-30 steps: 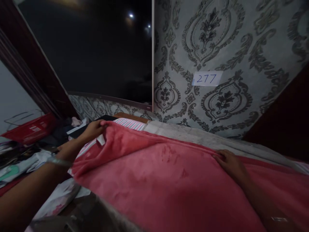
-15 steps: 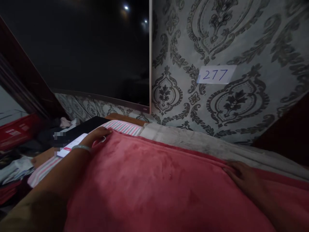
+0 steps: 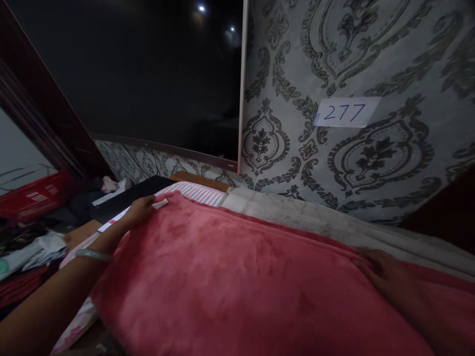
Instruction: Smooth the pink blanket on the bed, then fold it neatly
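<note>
A pinkish-red fleecy blanket [image 3: 237,277] spreads across the front of the view, its far edge folded in layers. My left hand [image 3: 140,212], with a pale bangle on the wrist, is closed on the blanket's left edge beside a small white tag [image 3: 161,203]. Over on the right, my right hand [image 3: 384,272] has its thumb and fingers around the far folded edge. Under and behind the blanket lie a grey cloth [image 3: 289,212] and a pink-and-grey striped cloth [image 3: 200,193].
A large dark screen [image 3: 148,74] hangs on the patterned wall, with a paper marked 277 [image 3: 347,112] to its right. At left are a red basket [image 3: 37,195], a flat black object [image 3: 126,198] and piled clothes [image 3: 40,252]. A phone-like white object [image 3: 111,221] is partly hidden by my left arm.
My left hand has moved left and slightly down with the blanket's edge, uncovering more of the white tag. My right hand keeps its place on the fold. The view has shifted slightly left.
</note>
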The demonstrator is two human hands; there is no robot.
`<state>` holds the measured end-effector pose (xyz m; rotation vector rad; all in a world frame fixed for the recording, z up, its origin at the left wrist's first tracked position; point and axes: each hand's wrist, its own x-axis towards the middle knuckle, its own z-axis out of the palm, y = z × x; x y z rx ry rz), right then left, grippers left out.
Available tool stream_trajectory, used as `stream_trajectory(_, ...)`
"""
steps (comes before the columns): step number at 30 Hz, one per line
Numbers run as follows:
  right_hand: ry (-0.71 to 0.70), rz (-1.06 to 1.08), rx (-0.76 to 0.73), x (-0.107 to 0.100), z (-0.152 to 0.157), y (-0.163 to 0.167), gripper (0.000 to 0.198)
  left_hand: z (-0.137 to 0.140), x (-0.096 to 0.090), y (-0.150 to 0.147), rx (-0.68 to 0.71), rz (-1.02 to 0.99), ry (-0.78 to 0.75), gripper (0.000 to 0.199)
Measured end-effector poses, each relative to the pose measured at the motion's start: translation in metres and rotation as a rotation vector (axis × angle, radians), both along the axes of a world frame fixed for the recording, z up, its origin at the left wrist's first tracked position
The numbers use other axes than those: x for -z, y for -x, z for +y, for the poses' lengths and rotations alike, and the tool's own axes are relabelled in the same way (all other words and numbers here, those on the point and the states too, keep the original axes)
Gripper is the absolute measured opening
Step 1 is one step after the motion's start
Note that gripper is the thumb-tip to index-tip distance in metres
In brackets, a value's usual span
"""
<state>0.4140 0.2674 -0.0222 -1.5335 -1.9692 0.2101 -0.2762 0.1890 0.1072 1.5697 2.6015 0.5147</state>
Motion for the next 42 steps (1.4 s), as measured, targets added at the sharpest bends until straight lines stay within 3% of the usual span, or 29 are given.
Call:
stream_trajectory(3,-0.009,0.0,0.003,0.0,0.001,0.002,0.052,0.008,0.006,-0.009,-0.01,0.217,0.124,0.044)
stream_trajectory(8,-0.041,-0.014,-0.022,-0.003,0.0,0.004,0.051,0.019,0.02,-0.015,-0.057,0.198,0.232,0.041)
stream_trajectory(12,-0.063,-0.025,-0.027,-0.007,-0.003,0.007,0.048,0.024,0.003,-0.016,-0.075,0.203,0.242,0.031)
stream_trajectory(16,-0.102,0.0,-0.048,-0.01,-0.005,0.01,0.043,0.034,-0.014,-0.05,-0.063,0.323,0.058,0.046)
stream_trajectory(18,-0.15,0.022,-0.035,-0.011,-0.006,0.012,0.041,0.044,-0.01,-0.083,0.121,0.358,-0.039,0.045)
stream_trajectory(21,-0.181,0.029,-0.033,-0.012,-0.006,0.015,0.039,0.062,0.008,-0.139,0.68,0.319,-0.072,0.034)
stream_trajectory(22,-0.166,0.023,-0.032,-0.012,-0.006,0.015,0.038,0.068,0.015,-0.155,0.801,0.3,-0.067,0.032)
stream_trajectory(24,-0.12,0.001,-0.019,-0.011,-0.006,0.016,0.036,0.076,0.026,-0.18,0.903,0.262,-0.03,0.029)
stream_trajectory(30,-0.1,-0.049,-0.006,-0.016,-0.007,0.017,0.034,0.082,0.031,-0.199,0.738,0.241,0.021,0.016)
stream_trajectory(35,-0.113,-0.055,0.054,-0.031,-0.002,0.019,0.023,0.09,0.034,-0.202,0.608,0.242,-0.028,0.023)
stream_trajectory(42,0.046,-0.286,0.123,-0.035,0.0,0.032,0.019,0.095,0.042,-0.209,0.6,0.242,-0.003,0.026)
